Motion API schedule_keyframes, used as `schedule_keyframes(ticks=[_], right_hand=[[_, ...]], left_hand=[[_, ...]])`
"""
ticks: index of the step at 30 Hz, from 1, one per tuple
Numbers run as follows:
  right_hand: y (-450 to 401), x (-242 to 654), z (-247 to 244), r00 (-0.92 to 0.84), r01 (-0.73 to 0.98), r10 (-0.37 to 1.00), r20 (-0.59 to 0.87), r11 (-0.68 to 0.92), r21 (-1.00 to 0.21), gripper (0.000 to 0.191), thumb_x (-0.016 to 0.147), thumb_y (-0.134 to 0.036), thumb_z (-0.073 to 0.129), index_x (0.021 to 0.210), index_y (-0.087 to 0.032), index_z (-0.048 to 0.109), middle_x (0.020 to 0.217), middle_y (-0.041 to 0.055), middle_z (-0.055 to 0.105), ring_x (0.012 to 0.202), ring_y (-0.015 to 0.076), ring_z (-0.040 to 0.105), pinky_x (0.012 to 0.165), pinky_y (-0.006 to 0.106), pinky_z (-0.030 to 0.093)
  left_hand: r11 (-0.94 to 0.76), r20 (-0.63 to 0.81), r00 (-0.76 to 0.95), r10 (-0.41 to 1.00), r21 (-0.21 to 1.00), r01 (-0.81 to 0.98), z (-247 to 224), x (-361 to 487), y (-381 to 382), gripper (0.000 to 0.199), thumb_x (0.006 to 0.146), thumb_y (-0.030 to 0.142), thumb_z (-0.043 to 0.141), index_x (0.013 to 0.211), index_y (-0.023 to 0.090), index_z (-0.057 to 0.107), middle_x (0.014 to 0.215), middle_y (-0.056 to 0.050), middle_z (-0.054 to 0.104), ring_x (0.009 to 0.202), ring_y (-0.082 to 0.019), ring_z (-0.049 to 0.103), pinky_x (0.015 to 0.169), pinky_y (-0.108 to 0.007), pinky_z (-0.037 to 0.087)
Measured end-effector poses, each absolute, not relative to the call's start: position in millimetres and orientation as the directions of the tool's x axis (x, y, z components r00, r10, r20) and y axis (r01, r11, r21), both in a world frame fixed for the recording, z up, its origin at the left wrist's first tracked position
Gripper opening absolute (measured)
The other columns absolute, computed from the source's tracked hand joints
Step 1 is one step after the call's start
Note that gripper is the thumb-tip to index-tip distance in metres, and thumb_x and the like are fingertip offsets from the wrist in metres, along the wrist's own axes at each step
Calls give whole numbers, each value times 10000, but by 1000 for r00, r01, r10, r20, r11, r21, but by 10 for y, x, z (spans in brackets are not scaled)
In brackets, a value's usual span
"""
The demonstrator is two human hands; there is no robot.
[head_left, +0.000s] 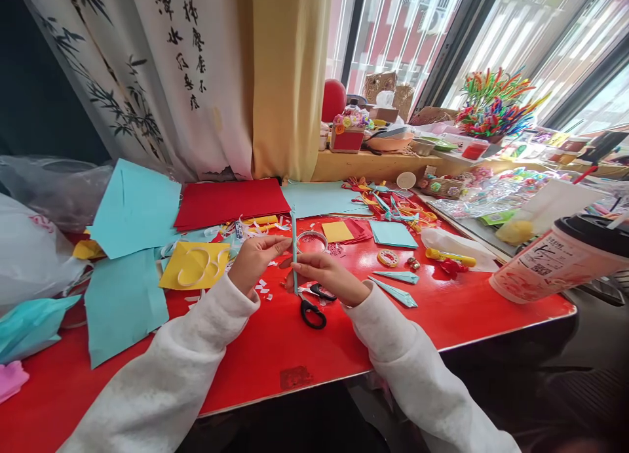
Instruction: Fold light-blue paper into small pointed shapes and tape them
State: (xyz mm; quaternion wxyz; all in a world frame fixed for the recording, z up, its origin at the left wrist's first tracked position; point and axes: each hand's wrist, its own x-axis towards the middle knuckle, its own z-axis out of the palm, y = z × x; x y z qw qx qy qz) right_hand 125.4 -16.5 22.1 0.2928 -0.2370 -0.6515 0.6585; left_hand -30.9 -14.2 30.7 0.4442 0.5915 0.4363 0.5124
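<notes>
Upright between my hands stands a narrow light-blue folded paper strip point(294, 227). My left hand point(256, 259) pinches it from the left, about halfway up. Lower down, my right hand point(333, 276) grips the same strip between thumb and fingers. Black-handled scissors point(313, 315) lie on the red table just beneath my right hand, their blades partly hidden. To the right lie two folded light-blue paper points point(397, 292). Behind my hands is a roll of clear tape point(313, 242), and further right a small roll of tape point(388, 257).
Light-blue sheets point(135, 210) and a yellow paper square point(191, 266) lie at left. Red sheets point(230, 204) are at the back. Light-blue squares point(393, 234) and a yellow glue tube point(451, 257) lie right. A drink cup point(560, 259) leans near the right edge.
</notes>
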Motion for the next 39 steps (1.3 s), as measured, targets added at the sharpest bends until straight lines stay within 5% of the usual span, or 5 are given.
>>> schedule_keyframes(ticks=[6,20,24,32,39], right_hand=[[-166,1261,212,-719,-39,692,58,43,-998,358,791,-349,444,1052,-114,512,718,39,595,621,97,554,670,270,441],[-162,1339,242,-739,-34,674,-6,-45,-998,342,786,-319,457,1058,-120,511,675,14,573,609,90,556,638,243,429],[-172,1364,288,-722,61,691,-26,26,-998,322,771,-283,476,1044,-118,519,606,5,584,562,88,553,540,204,401],[-243,1378,291,-775,259,616,-142,105,-960,322,749,-393,477,936,-141,549,669,18,630,457,57,495,361,155,267],[-198,1260,210,-673,113,735,-83,-9,-994,348,735,-441,480,784,-105,558,688,58,627,603,112,590,553,221,458]], left_hand=[[-249,239,74,968,949,193,289,-309,-132,297,619,400,613,763,144,657,624,-12,584,620,-128,495,622,-254,383],[-259,243,104,964,949,180,318,-368,-93,286,669,418,561,751,162,660,725,-30,626,755,-161,532,727,-260,384],[-267,279,-13,960,932,246,349,-421,-56,299,669,429,557,772,159,634,757,-25,606,739,-143,516,709,-245,375],[-185,181,42,983,974,128,235,-355,-66,286,588,409,635,679,138,617,604,5,549,598,-104,452,598,-230,356],[-113,94,136,986,984,140,196,-303,-112,290,585,428,626,557,140,604,517,12,535,531,-101,439,544,-234,342]])
